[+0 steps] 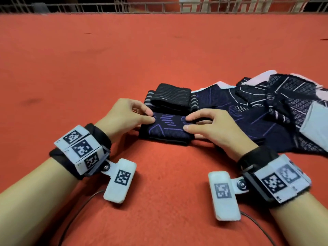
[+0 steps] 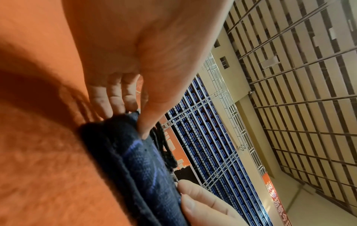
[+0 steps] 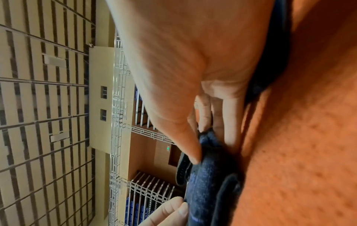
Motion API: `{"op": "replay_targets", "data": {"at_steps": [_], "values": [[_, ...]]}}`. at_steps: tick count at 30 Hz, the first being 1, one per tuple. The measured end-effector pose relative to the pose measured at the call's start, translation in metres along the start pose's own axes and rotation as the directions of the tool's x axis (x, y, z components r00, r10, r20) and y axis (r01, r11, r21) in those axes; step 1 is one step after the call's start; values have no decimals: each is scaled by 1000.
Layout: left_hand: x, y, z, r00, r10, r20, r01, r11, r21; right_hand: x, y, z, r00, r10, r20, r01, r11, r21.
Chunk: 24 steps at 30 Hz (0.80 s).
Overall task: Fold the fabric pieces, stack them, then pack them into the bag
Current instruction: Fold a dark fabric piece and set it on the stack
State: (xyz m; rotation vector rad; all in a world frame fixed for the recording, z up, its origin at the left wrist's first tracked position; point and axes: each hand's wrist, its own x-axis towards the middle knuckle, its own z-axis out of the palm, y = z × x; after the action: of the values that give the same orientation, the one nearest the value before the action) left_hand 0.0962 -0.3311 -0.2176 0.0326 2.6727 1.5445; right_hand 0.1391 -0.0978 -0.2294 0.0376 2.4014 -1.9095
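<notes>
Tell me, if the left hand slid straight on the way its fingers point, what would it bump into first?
Probably the right hand, whose fingertips pinch the other end of the same folded navy purple-lined fabric piece that the left hand pinches.

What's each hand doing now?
Left hand: pinching the folded navy purple-patterned fabric piece.
Right hand: pinching the same piece's other end.
</notes>
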Motion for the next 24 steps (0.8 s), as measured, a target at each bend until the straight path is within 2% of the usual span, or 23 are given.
{"op": "replay_targets", "data": {"at_steps": [3, 7, 9, 11, 13, 15, 16, 18, 20, 21, 24], "values": [[2, -3, 1, 999, 48, -17, -46, 997, 68, 5, 2, 0, 999, -33, 10, 35, 981, -191], [4, -3, 5, 994, 80, 77, -96, 967, 237, 10, 3, 2, 995, -85, 50, 98, 904, -417], [3, 3, 3, 992, 81, 92, -105, 950, 294, 6, 1, 0, 992, -94, 81, 119, 905, -408], [0, 14, 3, 989, 112, 96, -136, 945, 296, -4, -4, -10, 996, -66, 57, 79, 955, -286], [-8, 23, 5, 981, 178, 80, -191, 963, 191, -9, -8, -29, 988, -139, -65, 120, 963, -242], [-20, 34, 12, 976, 194, 98, -196, 981, 6, -10, -3, -62, 948, -248, -198, 151, 901, -408], [-26, 36, 16, 975, 186, 125, -177, 981, -82, -10, 1, -76, 948, -240, -212, 102, 854, -510], [-36, 38, 24, 970, 152, 190, -105, 965, -239, -13, 10, -92, 988, -76, -131, -25, 772, -635], [-45, 38, 30, 960, 119, 254, -12, 923, -386, -14, 16, -94, 994, 60, -96, -111, 693, -712], [-49, 38, 34, 955, 104, 276, 33, 894, -447, -13, 17, -94, 991, 58, -124, -129, 698, -704], [-57, 37, 47, 935, 100, 341, 109, 832, -544, -7, 15, -94, 948, 8, -317, -172, 853, -493]]}}
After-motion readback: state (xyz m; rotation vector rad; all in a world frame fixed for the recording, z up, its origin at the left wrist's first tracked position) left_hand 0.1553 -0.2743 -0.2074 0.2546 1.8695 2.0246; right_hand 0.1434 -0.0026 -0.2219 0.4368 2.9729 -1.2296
